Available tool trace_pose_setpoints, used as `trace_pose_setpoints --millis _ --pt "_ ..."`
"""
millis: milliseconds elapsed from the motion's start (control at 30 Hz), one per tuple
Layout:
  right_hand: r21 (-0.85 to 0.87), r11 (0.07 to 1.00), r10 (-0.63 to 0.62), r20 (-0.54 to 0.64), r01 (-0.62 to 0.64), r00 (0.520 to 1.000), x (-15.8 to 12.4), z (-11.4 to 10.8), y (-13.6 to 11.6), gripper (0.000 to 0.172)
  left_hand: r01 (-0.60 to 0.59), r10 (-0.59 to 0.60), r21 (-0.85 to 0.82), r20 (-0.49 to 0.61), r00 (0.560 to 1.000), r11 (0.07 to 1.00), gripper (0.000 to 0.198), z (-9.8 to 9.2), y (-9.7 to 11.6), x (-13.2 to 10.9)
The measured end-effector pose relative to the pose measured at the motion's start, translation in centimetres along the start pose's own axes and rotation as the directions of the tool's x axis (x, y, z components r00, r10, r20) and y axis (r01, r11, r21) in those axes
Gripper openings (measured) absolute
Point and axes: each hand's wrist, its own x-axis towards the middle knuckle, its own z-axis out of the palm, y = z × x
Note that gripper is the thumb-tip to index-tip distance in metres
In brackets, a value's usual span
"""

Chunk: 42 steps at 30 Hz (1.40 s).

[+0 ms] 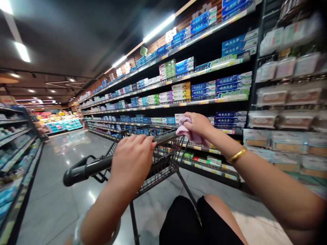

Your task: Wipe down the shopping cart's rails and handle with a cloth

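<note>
A long shelf unit (204, 168) stacked with blue, green and white boxes (203, 89) runs ahead of the hands and to their right, above a grey tiled floor (51, 194). Just beyond the hands stands a dark wire shopping cart (163, 161), its handle bar (99, 165) crossing under both of them and reaching out past the left. The left hand (133, 151) is clamped around the bar near its middle; the right hand (198, 125), well apart from it, grips a bunched lilac cloth (182, 132) against the bar's far end, with a loose corner hanging below the fingers. A gold bracelet (237, 155) circles the right forearm. The step in hand looks like wiping the handle bar while the left hand steadies the cart. To carry the wipe toward the middle, the right hand would need to keep the cloth pressed to the bar, and the left to give up its place there.
</note>
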Motion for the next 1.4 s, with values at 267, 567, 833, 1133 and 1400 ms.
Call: trace_pose_setpoints --millis 267,567,833,1133,1400 --pt "0.281 0.922 -0.330 0.211 0.266 0.920 0.5 0.5 -5.8 0.030 0.107 -0.125 0.150 0.111 0.986 0.983 0.055 -2.9 -5.1 -3.4" --pt "0.196 0.822 -0.555 0.068 0.535 0.829 -2.1 2.7 -9.7 0.047 0.090 -0.108 0.170 0.101 0.989 0.981 0.055 -4.4 -6.0 -4.9" --pt "0.084 0.964 -0.246 -0.057 0.251 0.968 -1.3 3.1 -9.3 0.030 0.241 -0.244 0.039 0.146 0.959 0.970 0.059 -4.0 -7.7 -5.9" --pt "0.135 0.720 -0.658 -0.178 0.680 0.732 -5.1 7.1 -18.0 0.049 0.225 -0.235 0.089 0.140 0.962 0.970 0.044 -3.6 -7.1 -6.3" --pt "0.346 0.840 -0.464 0.056 0.418 0.884 -2.6 4.2 -16.5 0.034 0.224 -0.226 0.040 0.047 0.973 0.974 0.051 -3.5 -6.6 -6.1"
